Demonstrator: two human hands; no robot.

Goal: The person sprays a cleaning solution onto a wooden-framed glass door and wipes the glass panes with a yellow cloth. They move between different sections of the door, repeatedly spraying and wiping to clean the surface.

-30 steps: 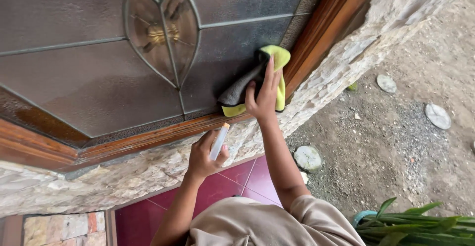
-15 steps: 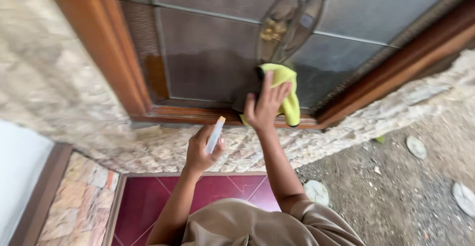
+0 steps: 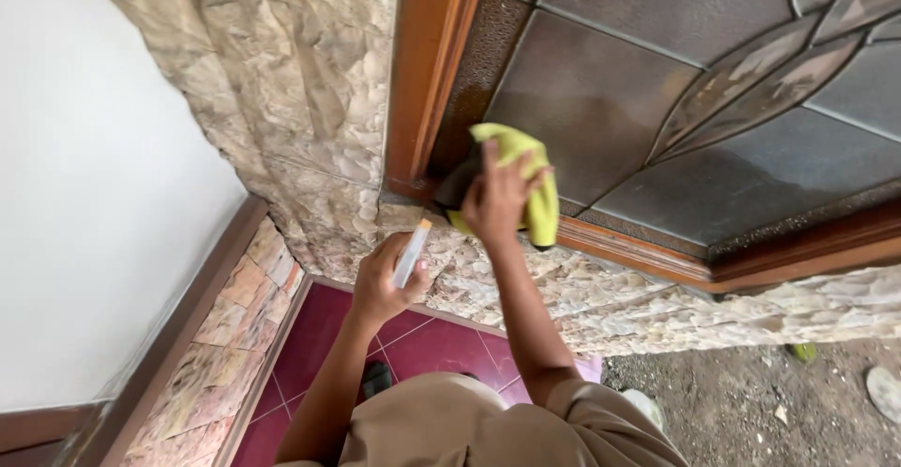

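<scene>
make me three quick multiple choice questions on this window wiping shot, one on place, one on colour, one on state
1. Where is the yellow-green microfibre cloth pressed?
A. lower left corner of the leaded glass window
B. the red floor tiles
C. the white wall

2. What colour is the wooden window frame?
A. blue
B. reddish brown
C. black

3. What is the left hand doing?
A. hanging empty
B. touching the glass
C. gripping a small clear spray bottle

Answers: 1 A, the right hand holds the cloth where frame and glass meet; 2 B, the varnished wood shows it; 3 C, the fingers wrap the bottle below the stone sill.
</scene>
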